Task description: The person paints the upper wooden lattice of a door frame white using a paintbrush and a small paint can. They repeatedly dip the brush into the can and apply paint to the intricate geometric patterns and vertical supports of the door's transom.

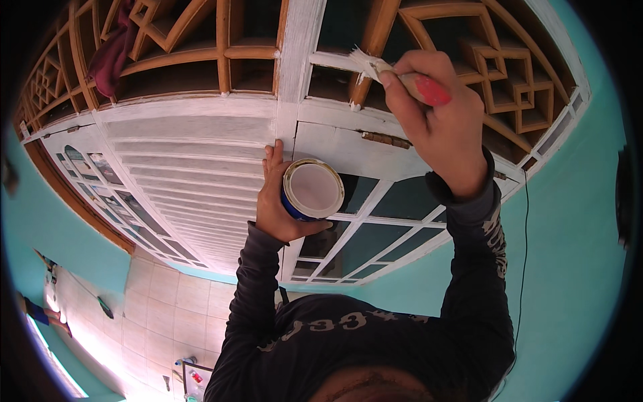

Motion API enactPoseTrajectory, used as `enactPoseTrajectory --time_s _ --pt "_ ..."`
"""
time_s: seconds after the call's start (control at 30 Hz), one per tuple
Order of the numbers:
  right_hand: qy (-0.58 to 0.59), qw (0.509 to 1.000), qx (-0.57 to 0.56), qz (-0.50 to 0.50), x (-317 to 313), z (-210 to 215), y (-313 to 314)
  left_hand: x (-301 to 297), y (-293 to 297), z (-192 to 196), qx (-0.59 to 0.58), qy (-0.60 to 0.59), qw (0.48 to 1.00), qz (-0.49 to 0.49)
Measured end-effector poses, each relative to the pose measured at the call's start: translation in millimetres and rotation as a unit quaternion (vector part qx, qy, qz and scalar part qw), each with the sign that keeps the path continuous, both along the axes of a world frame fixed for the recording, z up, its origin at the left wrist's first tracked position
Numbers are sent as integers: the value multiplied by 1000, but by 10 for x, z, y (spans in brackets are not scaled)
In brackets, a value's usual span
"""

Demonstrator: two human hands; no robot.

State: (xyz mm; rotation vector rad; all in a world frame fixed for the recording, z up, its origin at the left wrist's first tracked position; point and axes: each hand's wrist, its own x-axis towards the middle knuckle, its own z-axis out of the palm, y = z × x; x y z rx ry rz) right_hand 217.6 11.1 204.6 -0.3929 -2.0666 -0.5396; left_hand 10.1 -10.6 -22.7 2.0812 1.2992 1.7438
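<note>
Taking the view as a clock face, the turquoise wall [569, 234] fills the 3 o'clock side, while the white frame [295, 60] runs across the upper half, with a brown lattice [223, 50] set in it from 10 to 2 o'clock and a slatted panel [194, 175] toward 9. The dark sleeves [475, 261] enter from below, the left one from 7 o'clock, the right one from 4. The hands are well apart, each clamped on its own thing. The right hand [445, 120] is raised toward 1 o'clock, bent at the wrist, thumb and fingers pinching the brush. The left hand [273, 208] is lower, near the centre, wrapped about the tin's 8 o'clock side, fingers stretched toward 12 and thumb reaching round to 5. The blue-sided tin [313, 189] is gripped there, its round mouth facing the camera, white inside; the right hand lies at 2 o'clock from it. The brush [365, 62] sticks out at 10 o'clock from the right hand, its red handle end toward 4, its whitened bristles over a brown bar; whether they touch it I cannot tell.
</note>
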Motion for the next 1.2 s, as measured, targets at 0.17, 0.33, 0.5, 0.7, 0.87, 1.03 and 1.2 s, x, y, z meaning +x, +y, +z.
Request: enactPoseTrajectory --time_s 0.17,0.33,0.5,0.7,0.87,1.03,1.2 --pt "68 996 -21 59 -53 27 -15 -15 13 -6 5 -4 1000 -2" --pt "42 999 -17 -20 69 -75 -68 -14 -6 -13 11 -2 1000 4" --pt "64 987 -109 99 203 -431 -65 -12 -4 -11 11 6 1000 -3" --pt "25 980 -82 177 40 -840 136 -8 6 11 0 15 1000 -1" --pt "10 984 -36 175 -62 -801 297 -17 -19 26 -13 15 1000 10" --pt "79 990 -17 117 37 -961 194 -3 10 2 -2 19 1000 12" --pt "73 982 17 172 -199 -1098 290 23 -19 44 -20 20 999 15"
